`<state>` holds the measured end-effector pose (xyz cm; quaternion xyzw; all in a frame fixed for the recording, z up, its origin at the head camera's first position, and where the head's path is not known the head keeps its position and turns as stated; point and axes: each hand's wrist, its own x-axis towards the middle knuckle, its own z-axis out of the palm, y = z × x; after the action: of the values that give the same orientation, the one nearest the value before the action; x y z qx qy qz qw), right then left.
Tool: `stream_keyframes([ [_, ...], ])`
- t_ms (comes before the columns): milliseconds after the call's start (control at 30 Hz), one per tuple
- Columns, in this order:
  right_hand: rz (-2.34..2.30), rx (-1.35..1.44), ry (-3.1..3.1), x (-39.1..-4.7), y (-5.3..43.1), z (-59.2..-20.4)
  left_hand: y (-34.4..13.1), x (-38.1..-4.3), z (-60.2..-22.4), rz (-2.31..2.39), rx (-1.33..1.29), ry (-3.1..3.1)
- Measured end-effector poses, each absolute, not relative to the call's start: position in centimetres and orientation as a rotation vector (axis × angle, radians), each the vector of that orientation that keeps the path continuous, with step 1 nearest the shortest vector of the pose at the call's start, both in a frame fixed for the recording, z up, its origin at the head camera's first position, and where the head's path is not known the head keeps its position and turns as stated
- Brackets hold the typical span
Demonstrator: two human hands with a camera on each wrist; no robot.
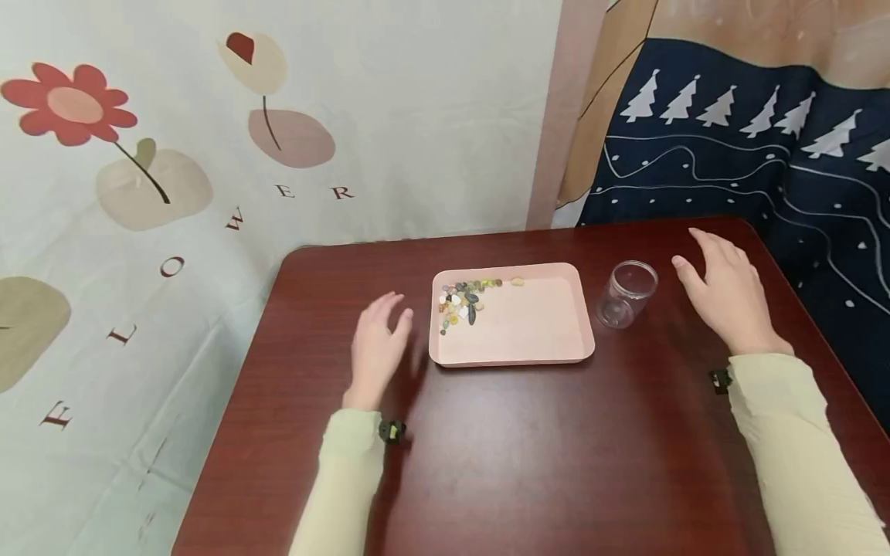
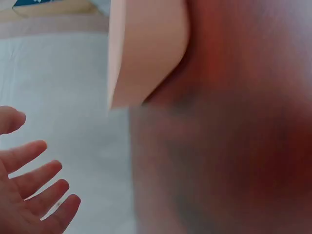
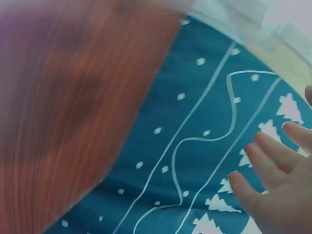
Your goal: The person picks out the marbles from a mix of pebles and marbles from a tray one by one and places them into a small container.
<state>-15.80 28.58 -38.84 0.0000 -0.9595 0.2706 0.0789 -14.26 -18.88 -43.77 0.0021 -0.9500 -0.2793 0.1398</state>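
Observation:
A pink rectangular tray (image 1: 528, 332) lies on the table, with several small pebbles (image 1: 455, 303) in white, yellow, green and dark tones gathered in its left part and along its far edge. Just right of the tray stands a clear jar (image 1: 628, 287), upright, with nothing visible inside. My left hand (image 1: 378, 344) hovers left of the tray, fingers relaxed and holding nothing; its spread fingers also show in the left wrist view. To the right of the jar is my right hand (image 1: 730, 289), thumb apart from the fingers and nothing in it.
The dark red wooden table (image 1: 514, 455) ends close beyond the tray. A pale flower-print cloth (image 1: 431, 116) hangs behind it, and a navy cloth with white trees (image 1: 730, 170) hangs at the right. Each wrist wears a small black device (image 1: 392, 432).

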Motion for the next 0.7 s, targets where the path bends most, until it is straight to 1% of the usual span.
stream_keyframes([
  [167, 0.917, -0.052, -2.709, -14.8, 26.9, -38.4, -17.1, -13.9, -46.5, -1.054, 0.051, -2.741],
  [333, 1.000, -0.066, -2.561, -14.4, 25.0, -38.6, -16.8, -13.7, -48.3, -1.263, 0.113, -2.710],
  [500, 1.066, -0.084, -2.431, -14.2, 23.4, -38.3, -16.3, -13.8, -49.0, -1.467, 0.146, -2.650],
  [700, 1.174, -0.053, -2.355, -14.3, 21.7, -38.2, -15.8, -13.9, -49.2, -1.579, 0.205, -2.615],
])
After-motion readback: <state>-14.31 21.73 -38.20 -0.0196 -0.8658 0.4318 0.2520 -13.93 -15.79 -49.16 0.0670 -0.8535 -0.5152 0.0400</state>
